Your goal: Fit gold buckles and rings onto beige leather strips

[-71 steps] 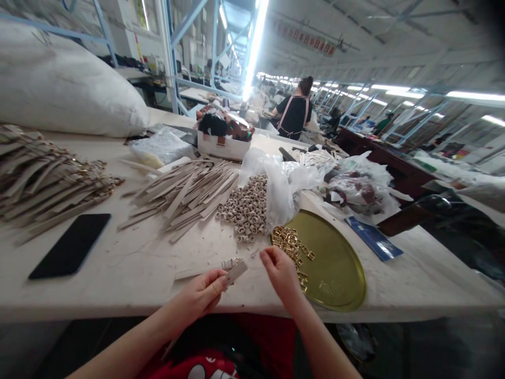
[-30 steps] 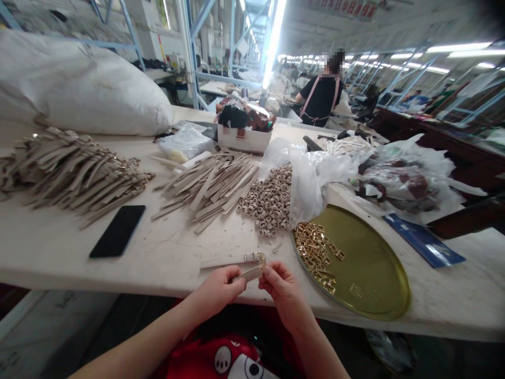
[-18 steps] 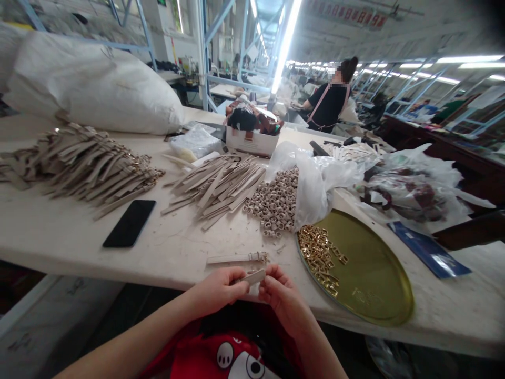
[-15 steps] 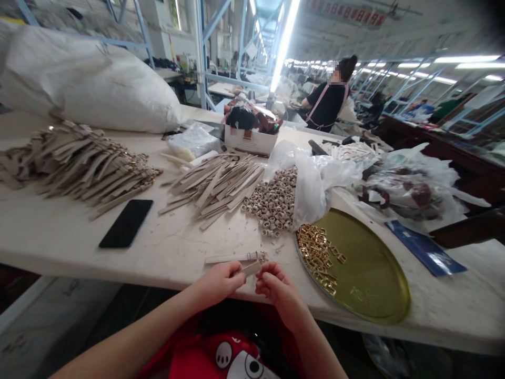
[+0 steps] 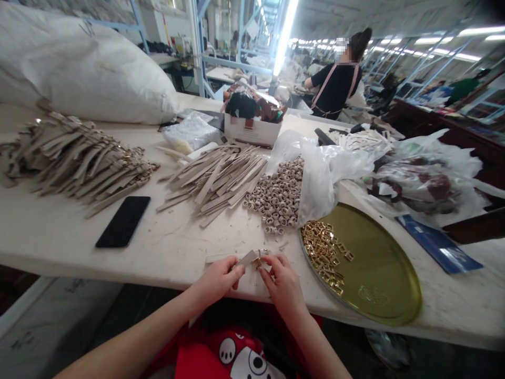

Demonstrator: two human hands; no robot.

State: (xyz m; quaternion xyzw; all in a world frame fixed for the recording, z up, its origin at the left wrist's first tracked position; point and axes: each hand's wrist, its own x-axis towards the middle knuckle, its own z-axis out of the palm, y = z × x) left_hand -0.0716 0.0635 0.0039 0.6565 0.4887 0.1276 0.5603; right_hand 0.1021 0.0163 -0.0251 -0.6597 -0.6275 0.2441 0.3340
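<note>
Near the table's front edge, my left hand [image 5: 221, 278] pinches a beige strap [image 5: 247, 259] between thumb and fingers, its end pointing up to the right. My right hand [image 5: 283, 280] grips a small gold buckle [image 5: 256, 262] by its edge, close to the strap's end. Whether the buckle touches the strap, I cannot tell. Just behind my hands another beige strap [image 5: 215, 258] lies flat on the table, partly hidden by my fingers. To the right, a round gold tray [image 5: 379, 263] bears a heap of gold buckles [image 5: 319, 247].
Beyond my hands lie loose beige straps [image 5: 221, 179] and a heap of small beige loops [image 5: 278, 197] spilling from a plastic bag [image 5: 319, 184]. At left are a black phone [image 5: 123, 222] and a pile of buckled straps [image 5: 82, 163]. A person [image 5: 337, 84] stands farther back.
The gold buckle now shows in my right fingers, where it was hidden before. The strap end in my left hand points up more steeply. My view has shifted slightly.
</note>
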